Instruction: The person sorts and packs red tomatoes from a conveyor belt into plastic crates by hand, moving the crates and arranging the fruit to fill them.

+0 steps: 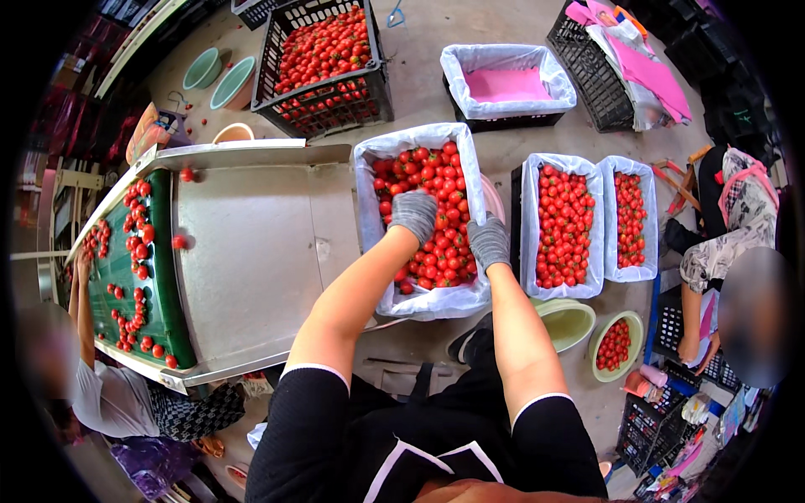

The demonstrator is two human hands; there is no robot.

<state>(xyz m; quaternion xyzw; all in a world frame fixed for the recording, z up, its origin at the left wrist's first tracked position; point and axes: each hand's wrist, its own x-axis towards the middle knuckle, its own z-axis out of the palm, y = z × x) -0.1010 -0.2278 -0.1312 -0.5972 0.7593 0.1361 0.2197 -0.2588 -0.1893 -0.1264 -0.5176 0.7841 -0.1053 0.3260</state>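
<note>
A crate lined with a whitish plastic bag (369, 180) stands before me, filled with small red tomatoes (449, 243). My left hand (415, 215), in a grey knit glove, rests among these tomatoes. Its fingers point down and are hidden, so whether they hold any cannot be told. At the crate's right rim, my right hand (489, 241), gloved alike, is closed on the edge of the plastic liner. The crate's left side adjoins the metal sorting chute (260, 251), and a pink basin (493, 199) shows partly behind the liner on the right.
Loose tomatoes lie on a green conveyor belt (159, 277), with a person (109, 394) beside it. Two lined crates of tomatoes (566, 226) (631, 220) stand right. Behind are a full black crate (323, 117) and a lined one with pink paper (503, 105). Another person (729, 218) sits far right.
</note>
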